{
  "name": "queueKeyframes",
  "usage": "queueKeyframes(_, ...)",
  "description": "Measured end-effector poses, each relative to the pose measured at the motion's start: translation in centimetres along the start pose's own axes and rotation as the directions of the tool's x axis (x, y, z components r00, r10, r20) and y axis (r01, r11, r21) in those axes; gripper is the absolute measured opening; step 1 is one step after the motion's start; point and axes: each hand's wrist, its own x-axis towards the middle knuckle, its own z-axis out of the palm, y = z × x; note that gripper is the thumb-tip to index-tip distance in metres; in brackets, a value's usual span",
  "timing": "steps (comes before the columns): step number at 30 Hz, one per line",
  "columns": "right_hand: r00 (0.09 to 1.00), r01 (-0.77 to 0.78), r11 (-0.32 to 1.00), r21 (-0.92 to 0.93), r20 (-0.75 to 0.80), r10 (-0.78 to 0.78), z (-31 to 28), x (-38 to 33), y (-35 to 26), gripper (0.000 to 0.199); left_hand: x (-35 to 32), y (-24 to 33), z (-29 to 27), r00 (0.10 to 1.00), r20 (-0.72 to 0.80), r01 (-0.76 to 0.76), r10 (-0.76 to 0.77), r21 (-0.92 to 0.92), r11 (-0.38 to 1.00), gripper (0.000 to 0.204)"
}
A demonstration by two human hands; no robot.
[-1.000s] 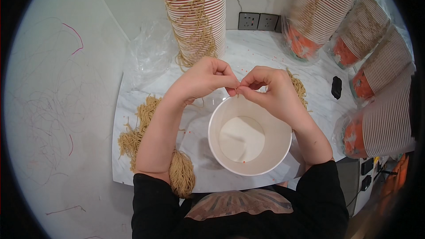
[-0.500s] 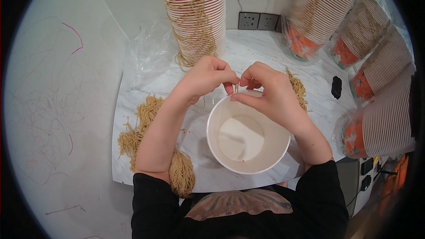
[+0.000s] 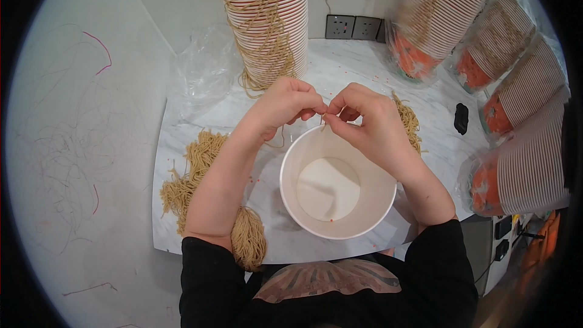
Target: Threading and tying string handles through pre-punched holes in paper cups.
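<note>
A white paper bucket [image 3: 378, 176] stands on the table in front of me, its mouth turned up toward me. Above its far rim my left hand [image 3: 293, 102] and my right hand [image 3: 365, 109] meet, thumbs and forefingers pinched together. Between the fingertips is a short piece of tan cord [image 3: 323, 123] at the rim, mostly covered by the fingers. A thin loose strand hangs below my left hand. One bundle of tan cord [image 3: 249, 240] lies by my left elbow, and a looser heap of cord [image 3: 197, 173] is left of that forearm.
A tall stack of nested buckets [image 3: 294, 30] with cords draped down it stands at the back. Crumpled clear plastic [image 3: 203, 73] lies beside it. Several bagged bucket stacks [image 3: 534, 167] line the right. More cord [image 3: 408, 123] and a small black object [image 3: 461, 119] lie right of my hand.
My fingertips have drawn closer together over the cord at the rim. The bucket has shifted very slightly left in the picture.
</note>
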Motion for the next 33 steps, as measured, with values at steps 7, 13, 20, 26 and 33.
queueKeyframes(7,1.000,0.015,1.000,0.005,0.004,-0.015,-0.1,0.0,-0.2,0.011,-0.1,-0.3,-0.4,0.998,0.055,-0.016,0.013,0.053,0.998,0.015)
queueKeyframes(13,0.999,0.040,0.999,-0.004,0.004,-0.040,-0.2,0.0,-0.4,0.010,-0.5,0.2,-0.7,0.995,0.097,0.000,-0.005,0.052,0.999,0.017)
queueKeyframes(20,0.999,0.039,0.999,-0.006,0.017,-0.039,-0.2,0.0,-0.3,0.009,-0.6,0.6,-1.1,0.989,0.136,0.064,-0.062,-0.015,0.998,0.024)
queueKeyframes(26,0.999,0.041,0.999,-0.014,0.021,-0.040,-0.3,0.0,-0.5,0.009,-0.5,0.1,-1.3,0.987,0.161,0.003,-0.015,0.073,0.997,0.016)
queueKeyframes(33,0.997,0.071,0.997,-0.005,0.037,-0.071,-0.2,0.0,-0.3,0.010,-0.5,0.2,-0.9,0.989,0.149,-0.011,-0.003,0.096,0.995,0.010)
